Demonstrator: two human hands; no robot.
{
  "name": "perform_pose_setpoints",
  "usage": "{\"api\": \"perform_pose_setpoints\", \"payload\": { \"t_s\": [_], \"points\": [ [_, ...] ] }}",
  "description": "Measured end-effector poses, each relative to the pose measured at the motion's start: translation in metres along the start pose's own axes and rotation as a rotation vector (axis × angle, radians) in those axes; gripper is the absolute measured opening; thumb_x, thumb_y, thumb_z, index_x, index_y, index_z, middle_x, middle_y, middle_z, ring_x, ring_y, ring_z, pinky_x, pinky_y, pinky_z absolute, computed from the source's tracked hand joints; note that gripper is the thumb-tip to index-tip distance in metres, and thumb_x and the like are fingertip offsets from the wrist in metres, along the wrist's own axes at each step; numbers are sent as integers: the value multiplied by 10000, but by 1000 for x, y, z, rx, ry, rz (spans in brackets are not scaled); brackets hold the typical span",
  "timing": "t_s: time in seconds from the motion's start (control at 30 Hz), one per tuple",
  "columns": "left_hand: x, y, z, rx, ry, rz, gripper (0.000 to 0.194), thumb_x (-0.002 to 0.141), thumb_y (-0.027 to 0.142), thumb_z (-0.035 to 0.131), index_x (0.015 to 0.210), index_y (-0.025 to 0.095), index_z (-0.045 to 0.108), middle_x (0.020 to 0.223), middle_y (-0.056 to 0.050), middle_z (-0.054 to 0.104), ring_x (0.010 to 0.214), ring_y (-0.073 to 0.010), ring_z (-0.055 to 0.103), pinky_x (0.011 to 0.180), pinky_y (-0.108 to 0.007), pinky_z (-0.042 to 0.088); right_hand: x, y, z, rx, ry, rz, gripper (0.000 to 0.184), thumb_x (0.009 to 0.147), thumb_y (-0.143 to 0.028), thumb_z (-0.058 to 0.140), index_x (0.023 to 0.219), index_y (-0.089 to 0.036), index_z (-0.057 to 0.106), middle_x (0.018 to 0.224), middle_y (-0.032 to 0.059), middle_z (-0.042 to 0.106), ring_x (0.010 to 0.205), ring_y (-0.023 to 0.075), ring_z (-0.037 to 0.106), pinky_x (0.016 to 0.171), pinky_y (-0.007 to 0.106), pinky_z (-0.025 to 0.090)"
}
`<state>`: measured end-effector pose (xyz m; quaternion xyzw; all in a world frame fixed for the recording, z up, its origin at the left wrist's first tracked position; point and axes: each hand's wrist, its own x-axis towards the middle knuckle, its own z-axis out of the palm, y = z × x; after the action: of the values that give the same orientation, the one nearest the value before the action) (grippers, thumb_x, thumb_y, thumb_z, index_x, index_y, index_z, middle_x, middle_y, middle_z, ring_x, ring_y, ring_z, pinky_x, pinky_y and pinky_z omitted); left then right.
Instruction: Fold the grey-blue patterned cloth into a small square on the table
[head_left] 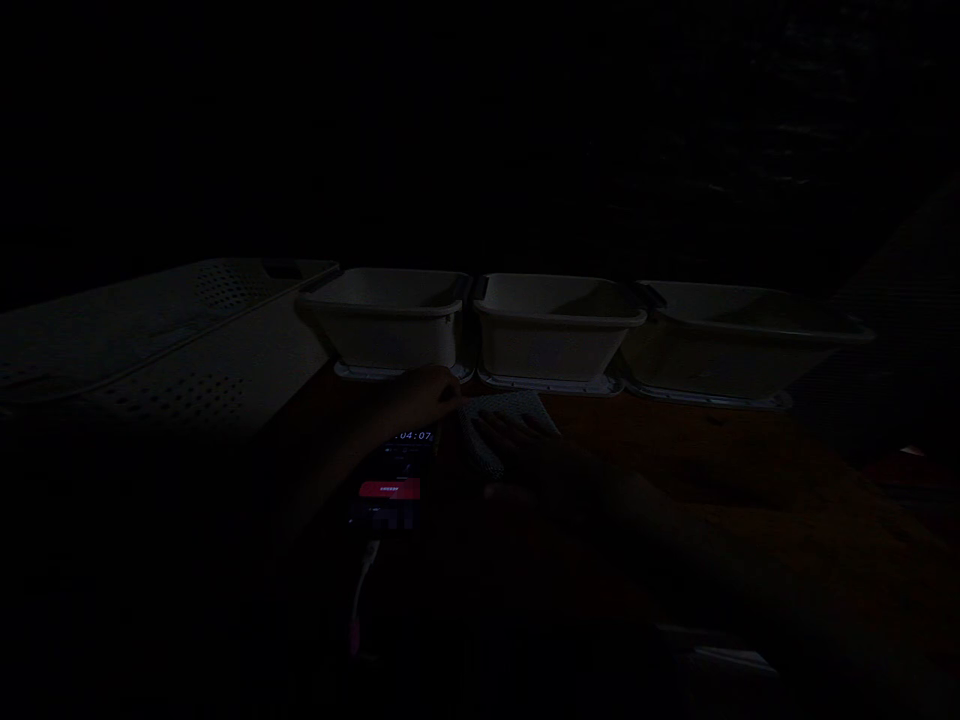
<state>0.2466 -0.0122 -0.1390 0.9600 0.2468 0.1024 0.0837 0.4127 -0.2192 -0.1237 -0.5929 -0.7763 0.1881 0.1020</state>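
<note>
Pale flat item (735, 660) nearest camera, too dark to identify, at 4 o'clock from the light grey, textured cloth (514, 403), which lies mid-view on a dark brown tabletop (675, 445). Right hand (532, 442) on the cloth, fingers apart, laid flat. Left hand (439, 390) at the cloth's 10 o'clock corner; can't tell whether its fingers pinch. Black phone with lit screen (390, 490) at 8 o'clock, white cable (365, 570) below it. Pale rectangular bins: left bin (397, 340) 10 o'clock, middle bin (555, 345) 1, right bin (720, 365) nearly 3. Pale perforated basket (270, 340) at 9.
</note>
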Motion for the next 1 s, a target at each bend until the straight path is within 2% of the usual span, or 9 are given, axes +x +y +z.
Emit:
{"api": "perform_pose_setpoints", "payload": {
  "t_s": [0.17, 0.33, 0.67, 0.87, 1.0],
  "points": [
    [-1, 3, -2, 1, 13, 2, 259, 924, 352, 553, 908, 156, 721, 940, -84, 710, 860, -195, 645, 728, -276, 437, 3, 16, 11, -55, 28, 74, 871, 895, -728, 376, 1579, -248, 129, 1639, 69, 118, 1487, 326, 181, 1166, 542, 264],
    [-1, 2, -1, -7, 9, 12, 262, 926, 354, 549, 883, 163, 723, 912, -73, 712, 829, -185, 647, 707, -270, 434, 7, 22, 15, -163, 79, 75, 864, 910, -702, 372, 1575, -189, 171, 1633, 92, 135, 1501, 327, 105, 1181, 542, 233],
    [0, 1, -1, 12, 11, 17, 264, 923, 355, 547, 893, 166, 729, 919, -82, 712, 833, -195, 647, 722, -285, 443, 12, 49, 22, -267, 163, 178, 855, 921, -699, 319, 1552, -125, 265, 1614, 147, 191, 1481, 331, 198, 1179, 518, 253],
    [-2, 3, -3, 16, 11, 23, 262, 922, 348, 547, 889, 160, 726, 927, -82, 711, 842, -192, 645, 738, -281, 442, 11, 42, 21, -327, 208, 203, 787, 932, -626, 389, 1550, -150, 283, 1592, 177, 257, 1472, 348, 229, 1139, 557, 310],
    [-1, 3, -2, 23, 5, 11, 256, 924, 354, 550, 899, 165, 720, 931, -84, 708, 852, -192, 640, 742, -282, 436, 9, 38, 18, -328, 212, 154, 739, 932, -622, 401, 1531, -193, 337, 1575, 151, 320, 1473, 350, 221, 1163, 546, 256]
  ]
}}
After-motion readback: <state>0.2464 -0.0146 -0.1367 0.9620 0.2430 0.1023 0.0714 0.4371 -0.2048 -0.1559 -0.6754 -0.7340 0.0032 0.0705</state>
